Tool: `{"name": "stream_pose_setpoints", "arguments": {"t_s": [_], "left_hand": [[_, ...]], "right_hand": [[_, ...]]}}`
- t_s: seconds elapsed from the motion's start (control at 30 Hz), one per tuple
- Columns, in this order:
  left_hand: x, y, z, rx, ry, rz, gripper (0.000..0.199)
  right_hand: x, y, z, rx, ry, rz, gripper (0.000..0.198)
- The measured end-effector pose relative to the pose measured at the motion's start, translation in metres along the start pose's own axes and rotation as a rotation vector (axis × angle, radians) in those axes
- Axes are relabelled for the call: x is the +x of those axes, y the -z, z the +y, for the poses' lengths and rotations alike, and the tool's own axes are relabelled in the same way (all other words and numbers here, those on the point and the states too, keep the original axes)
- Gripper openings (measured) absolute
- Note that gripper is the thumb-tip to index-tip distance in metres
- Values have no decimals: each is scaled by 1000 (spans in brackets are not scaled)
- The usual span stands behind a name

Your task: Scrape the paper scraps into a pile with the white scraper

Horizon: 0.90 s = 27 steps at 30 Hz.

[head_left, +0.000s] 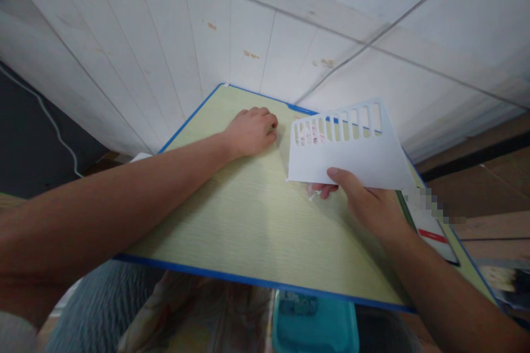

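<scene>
A white card [343, 162] with a row of long slots along its upper edge is in my right hand [368, 204]. The thumb lies on its front face and the fingers are underneath. Small pinkish patterned pieces [310, 131] show through the slots at the card's left end. Clear plastic [283, 149] sticks out past the card's left edge, and a crumpled bit of it shows below by my fingertips. My left hand [252, 131] is closed, knuckles up, over the far part of the table, left of the card. Its fingertips are turned away, so anything in them is hidden.
The pale yellow-green table [256, 220] has a blue edge and stands against a white plank wall [240, 27]. A flat object with a red stripe [433, 236] lies at its right side. Below the front edge is a turquoise tub [327, 328]. A cable [356, 55] runs down the wall.
</scene>
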<state>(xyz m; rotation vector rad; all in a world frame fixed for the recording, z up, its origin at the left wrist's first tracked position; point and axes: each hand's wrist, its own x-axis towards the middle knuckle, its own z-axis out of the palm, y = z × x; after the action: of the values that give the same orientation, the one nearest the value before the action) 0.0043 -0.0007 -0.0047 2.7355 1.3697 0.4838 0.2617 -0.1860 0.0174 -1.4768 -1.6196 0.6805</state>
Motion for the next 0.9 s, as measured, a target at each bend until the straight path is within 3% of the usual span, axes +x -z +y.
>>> {"name": "stream_pose_setpoints", "arguments": {"t_s": [0.2,0.47,0.77,0.9], "left_hand": [[-1,3,1,-5,4,-15,44],[1,2,0,9,7,-27,41],[3,-5,-4,-1,20,2,47],[4,-6,-4,13,38,-4,46]], "right_hand": [[-3,0,-9,18,9,-77,52],[-10,6,-19,109,60,-223,40],[-6,25,-28,358,-159,-507,8],[-7,27,-29,392,-196,-528,4]]}}
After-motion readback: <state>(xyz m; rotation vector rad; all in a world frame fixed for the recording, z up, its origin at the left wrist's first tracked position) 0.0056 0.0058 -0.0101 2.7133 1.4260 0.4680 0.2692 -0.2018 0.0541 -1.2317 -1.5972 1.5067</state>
